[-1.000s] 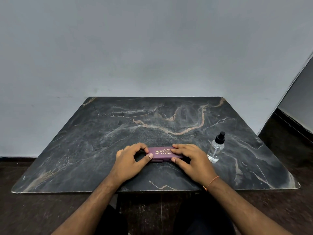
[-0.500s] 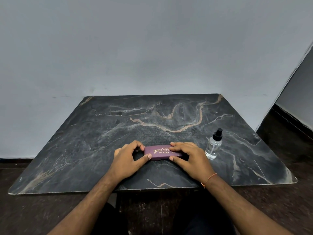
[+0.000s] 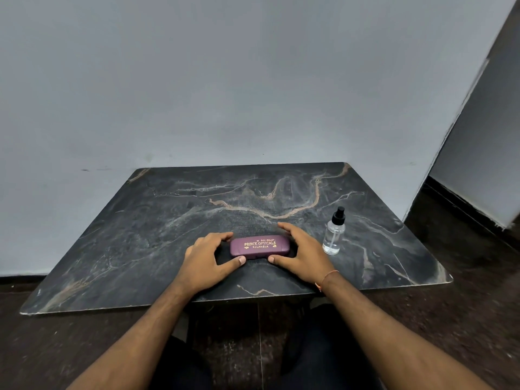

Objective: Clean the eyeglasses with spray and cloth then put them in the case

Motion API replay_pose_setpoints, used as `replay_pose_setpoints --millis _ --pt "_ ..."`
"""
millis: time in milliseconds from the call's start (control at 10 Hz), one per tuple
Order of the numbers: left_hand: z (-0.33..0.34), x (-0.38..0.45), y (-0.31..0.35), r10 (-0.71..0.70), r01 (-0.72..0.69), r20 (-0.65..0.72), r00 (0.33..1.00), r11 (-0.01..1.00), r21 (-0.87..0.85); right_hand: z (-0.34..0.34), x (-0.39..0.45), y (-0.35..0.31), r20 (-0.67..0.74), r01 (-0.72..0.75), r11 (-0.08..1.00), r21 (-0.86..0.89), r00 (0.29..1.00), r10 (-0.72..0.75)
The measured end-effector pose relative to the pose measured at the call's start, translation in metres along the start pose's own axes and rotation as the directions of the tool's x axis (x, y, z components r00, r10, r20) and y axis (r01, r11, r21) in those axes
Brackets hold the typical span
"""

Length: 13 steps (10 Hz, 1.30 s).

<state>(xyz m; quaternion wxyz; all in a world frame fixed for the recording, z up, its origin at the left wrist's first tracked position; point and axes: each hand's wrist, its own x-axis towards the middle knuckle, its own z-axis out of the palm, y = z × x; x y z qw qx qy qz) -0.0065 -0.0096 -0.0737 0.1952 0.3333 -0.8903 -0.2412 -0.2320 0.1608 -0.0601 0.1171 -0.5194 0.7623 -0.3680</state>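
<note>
Steadying the closed case [image 3: 259, 246], I think: my left hand [image 3: 202, 257] pinches its end; right hand [image 3: 301, 251], fingers relaxed, touches the other.

The worktop [image 3: 168, 235] is a dark marble-look slab, charcoal with pale grey streaks and tan veins, its corners rounded and its near edge chipped pale at the left. It is pushed against a plain grey-blue wall [image 3: 225, 80], matt and evenly lit, with a few small dark marks low down. At the right this wall ends in a rough pale edge; beyond it stands a second wall [image 3: 484, 153] with dark skirting [image 3: 464, 205]. The floor [image 3: 464, 291] is dark brown and mottled.
</note>
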Motion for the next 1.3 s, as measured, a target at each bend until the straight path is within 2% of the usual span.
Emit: replay_pose_setpoints --millis 100,200,400,600,900,1100,1200,1300 --pt "0.0 -0.007 0.0 0.014 -0.019 0.038 0.999 0.989 0.147 -0.001 -0.003 -0.002 0.017 -0.042 0.997 -0.071 0.999 0.043" --pt "0.005 -0.015 -0.004 -0.017 -0.021 0.119 0.993 0.95 0.311 -0.001 -0.008 0.004 0.058 -0.03 0.974 -0.226 0.997 0.044" --pt "0.008 -0.016 -0.004 -0.05 -0.013 0.147 0.988 0.919 0.395 -0.002 -0.01 0.015 0.138 0.088 0.895 -0.437 0.99 -0.03" --pt "0.006 -0.018 0.001 -0.036 -0.023 0.136 0.99 0.909 0.415 0.002 -0.007 0.02 0.184 0.11 0.87 -0.481 0.983 -0.023" --pt "0.015 -0.018 -0.013 -0.014 -0.053 0.146 0.989 0.892 0.449 0.009 -0.007 0.035 0.168 0.125 0.862 -0.492 0.985 -0.047" --pt "0.005 -0.016 -0.006 -0.069 -0.005 0.191 0.979 0.932 0.362 0.001 -0.004 0.019 0.179 0.068 0.891 -0.448 0.984 0.014" --pt "-0.017 -0.013 0.005 -0.09 -0.004 0.233 0.968 0.927 0.374 -0.011 -0.001 -0.001 0.239 0.079 0.865 -0.496 0.97 0.049" --pt "-0.054 0.003 0.023 -0.04 -0.049 0.195 0.98 0.9 0.433 -0.033 0.013 -0.032 0.203 0.075 0.867 -0.493 0.979 0.031"
